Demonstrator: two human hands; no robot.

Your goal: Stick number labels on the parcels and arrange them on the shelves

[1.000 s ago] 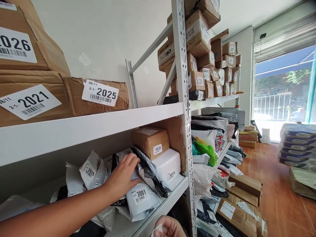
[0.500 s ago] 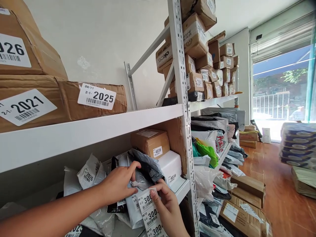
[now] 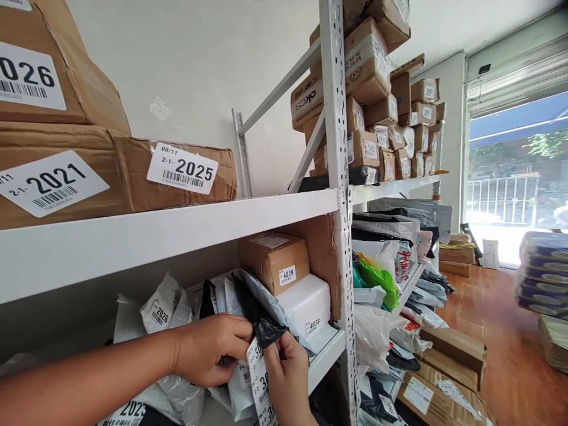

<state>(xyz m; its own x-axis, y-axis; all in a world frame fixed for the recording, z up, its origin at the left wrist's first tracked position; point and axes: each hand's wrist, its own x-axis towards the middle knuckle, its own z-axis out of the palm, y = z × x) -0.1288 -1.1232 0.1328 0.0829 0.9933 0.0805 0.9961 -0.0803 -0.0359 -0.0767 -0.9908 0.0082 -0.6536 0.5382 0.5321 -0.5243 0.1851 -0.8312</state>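
Note:
A strip of white number labels (image 3: 258,378) hangs down beside my right hand (image 3: 289,370), its thumb and fingers pinched at the strip's upper part and against a dark edge of a mailing bag. That black and grey plastic mailing bag (image 3: 262,305) stands tilted among other bags on the lower shelf. My left hand (image 3: 219,348) is closed just left of the strip's top, its fingers curled in beneath the bag. Whatever its fingertips grip is hidden. White plastic parcels, one labelled 2026 (image 3: 160,310), lie behind my left forearm.
A brown box labelled 4039 (image 3: 277,260) and a white parcel labelled 4038 (image 3: 310,302) sit behind the bag. Above runs the white shelf beam (image 3: 177,236), bearing brown boxes (image 3: 177,177). A metal upright (image 3: 339,177) stands right of my hands, with more loaded shelves beyond.
My left hand has gone from spread fingers on the bag to curled fingers by the label strip. My right hand now touches the bag's dark edge, and the strip has turned more edge-on.

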